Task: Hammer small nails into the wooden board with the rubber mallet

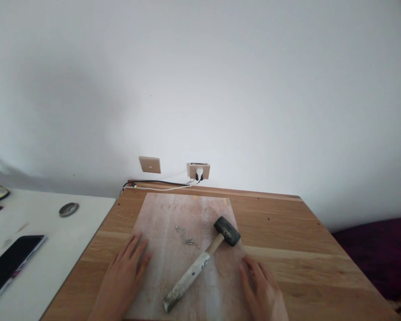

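Observation:
A pale, worn board lies flat on a wooden tabletop. Across it rests a mallet with a black head and a white-wrapped wooden handle, the head pointing to the far right. Left of the mallet head is a small loose pile of metal nails. My left hand lies at the board's left edge, fingers apart and holding nothing. At the right edge rests my right hand, also with fingers stretched out and nothing in it. A row of small holes or marks runs along the board's far end.
The wooden table meets a white wall with a socket, plugged-in cables and a blank wall plate. On the white surface at left are a phone-like black device and a grey tape roll. Purple fabric is at right.

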A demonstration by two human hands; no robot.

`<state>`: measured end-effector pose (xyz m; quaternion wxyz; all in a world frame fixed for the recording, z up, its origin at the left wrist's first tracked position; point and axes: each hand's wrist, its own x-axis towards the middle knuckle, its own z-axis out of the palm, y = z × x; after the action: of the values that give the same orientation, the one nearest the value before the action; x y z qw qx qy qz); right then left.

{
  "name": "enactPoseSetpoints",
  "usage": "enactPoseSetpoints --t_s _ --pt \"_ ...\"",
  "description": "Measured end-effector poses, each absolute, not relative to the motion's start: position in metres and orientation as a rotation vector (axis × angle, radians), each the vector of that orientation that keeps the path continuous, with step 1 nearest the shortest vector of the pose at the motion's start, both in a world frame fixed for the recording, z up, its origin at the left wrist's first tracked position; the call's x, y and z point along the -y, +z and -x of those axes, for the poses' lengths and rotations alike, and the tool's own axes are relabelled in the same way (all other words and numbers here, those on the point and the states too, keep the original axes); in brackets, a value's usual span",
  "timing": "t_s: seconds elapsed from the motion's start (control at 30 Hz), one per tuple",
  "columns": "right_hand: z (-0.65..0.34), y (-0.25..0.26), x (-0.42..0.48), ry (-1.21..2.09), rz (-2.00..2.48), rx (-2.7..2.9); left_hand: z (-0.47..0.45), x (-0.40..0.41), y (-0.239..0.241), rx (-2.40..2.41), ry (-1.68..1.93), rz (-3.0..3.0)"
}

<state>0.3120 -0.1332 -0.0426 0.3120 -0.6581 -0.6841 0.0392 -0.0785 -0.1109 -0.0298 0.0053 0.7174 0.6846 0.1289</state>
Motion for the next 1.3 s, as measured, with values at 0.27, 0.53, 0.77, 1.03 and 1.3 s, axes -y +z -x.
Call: enactPoseSetpoints --t_s 0.27,0.53,0.77,1.03,1.3 --pt "-0.247 -0.037 0.123 0.087 1.442 1.948 0.143 0.111 -0.031 -2.353 0.486 -2.039" --pt "-0.231 -0.04 0.128 0.108 1.363 2.067 0.17 0.115 -0.039 -2.423 0.545 -1.929" --pt "-0.236 -0.048 0.128 0.223 1.413 2.079 0.184 0.114 -0.053 -2.401 0.873 -1.77" --pt "-0.242 -0.051 0.129 0.125 1.498 2.047 0.179 0.115 -0.057 -2.511 0.768 -1.865" --pt "-0.244 -0.036 0.121 0.077 1.426 2.192 0.17 0.103 -0.048 -2.52 0.712 -1.796"
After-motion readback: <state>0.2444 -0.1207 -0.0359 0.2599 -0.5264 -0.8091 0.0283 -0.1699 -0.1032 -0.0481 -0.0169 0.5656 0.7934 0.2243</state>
